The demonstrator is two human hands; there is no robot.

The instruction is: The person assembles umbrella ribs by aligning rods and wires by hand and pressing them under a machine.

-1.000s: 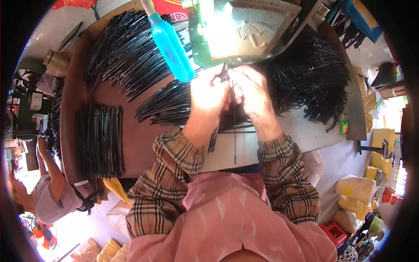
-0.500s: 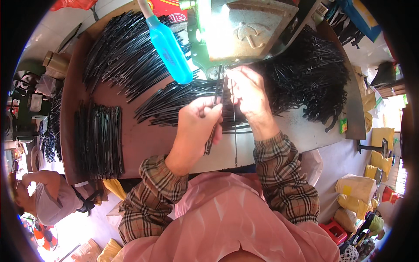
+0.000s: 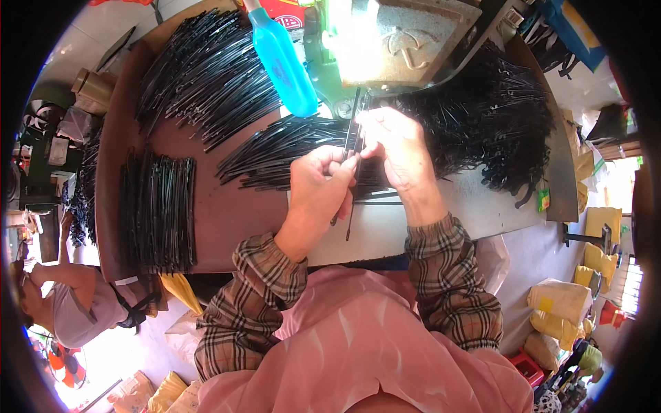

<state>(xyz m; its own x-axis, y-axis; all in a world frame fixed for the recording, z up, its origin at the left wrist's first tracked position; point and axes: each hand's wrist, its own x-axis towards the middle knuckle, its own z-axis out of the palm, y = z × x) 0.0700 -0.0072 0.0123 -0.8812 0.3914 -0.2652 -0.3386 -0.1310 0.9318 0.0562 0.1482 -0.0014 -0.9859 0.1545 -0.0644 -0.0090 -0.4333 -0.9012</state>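
Thin black jointed rods, which look like umbrella ribs [image 3: 356, 110], stand upright between my two hands, just in front of a green machine [image 3: 337, 107]. My left hand [image 3: 313, 196] is closed round several of them, thumb and forefinger pinching near their middle. My right hand [image 3: 406, 155] is closed too, its fingertips pinching at the rods slightly above my left thumb. One thin rod's lower end [image 3: 349, 230] hangs below my left fingers. A bright blue, bottle-shaped piece [image 3: 286, 76] slants down at the machine's left side. Exactly which rod each finger grips is hidden.
Black ribs lie in a fanned pile [image 3: 193, 76], a middle pile [image 3: 275, 155], a neat stack [image 3: 158, 213] and a tangled right heap [image 3: 502, 131] on the brown table [image 3: 227, 227]. The machine's cast plate [image 3: 427, 45] glares. Another person [image 3: 76, 303] is at far left.
My right hand has come down and closer to my left hand. The thin rod that hung from it now lies alongside the ribs in my left hand. The view has shifted slightly.
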